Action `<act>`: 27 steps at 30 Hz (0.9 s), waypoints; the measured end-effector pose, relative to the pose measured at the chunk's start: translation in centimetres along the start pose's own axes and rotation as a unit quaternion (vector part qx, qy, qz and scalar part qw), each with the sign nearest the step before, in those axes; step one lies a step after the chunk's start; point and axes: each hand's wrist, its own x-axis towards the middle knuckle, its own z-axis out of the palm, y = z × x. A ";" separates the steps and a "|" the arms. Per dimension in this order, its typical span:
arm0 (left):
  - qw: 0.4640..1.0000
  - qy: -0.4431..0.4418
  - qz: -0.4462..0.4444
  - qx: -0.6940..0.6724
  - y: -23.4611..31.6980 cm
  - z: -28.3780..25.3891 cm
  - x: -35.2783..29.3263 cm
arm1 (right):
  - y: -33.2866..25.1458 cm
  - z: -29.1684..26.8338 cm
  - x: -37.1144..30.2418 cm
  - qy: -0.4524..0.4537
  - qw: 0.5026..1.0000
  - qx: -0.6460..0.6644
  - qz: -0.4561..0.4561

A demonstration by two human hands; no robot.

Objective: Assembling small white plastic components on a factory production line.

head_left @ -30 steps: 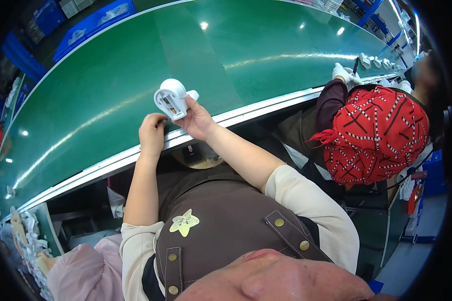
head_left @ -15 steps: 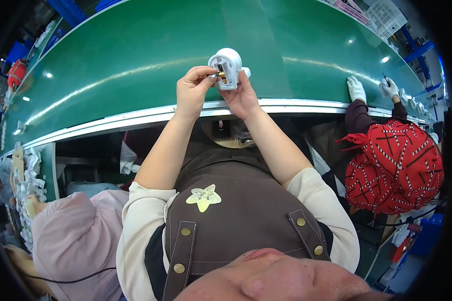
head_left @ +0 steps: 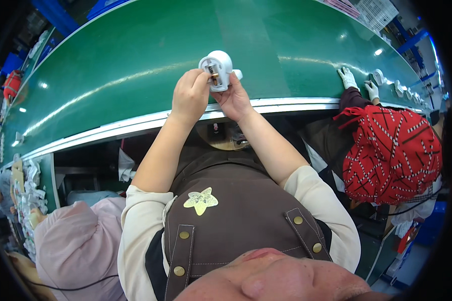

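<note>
A white rounded plastic device [head_left: 220,57] with an open battery compartment is held above the green bench near its front edge. My right hand [head_left: 234,102] grips it from the right and below, thumb along its side by a round white knob [head_left: 237,74]. My left hand [head_left: 191,95] is closed, with thumb and fingertips at the compartment's left edge. They pinch a battery [head_left: 215,79] with a copper-coloured end, which lies partly in the compartment. The fingers cover much of the compartment's left side.
The green bench [head_left: 135,55] has a metal front edge [head_left: 281,104]. To the right, a person in a red patterned head covering [head_left: 391,155] rests a white-gloved hand [head_left: 347,78] on it, beside several white devices [head_left: 399,89]. Another person in pink [head_left: 80,241] sits at left.
The device and both my hands have shifted slightly left. My left hand has turned, its fingers now further over the compartment. The co-worker's gloved hands at right have moved apart from a thin tool.
</note>
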 end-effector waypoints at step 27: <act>0.995 0.085 -0.054 0.017 2.1 3.1 0.0 | 0.5 0.2 -0.8 -0.002 0.996 0.093 0.003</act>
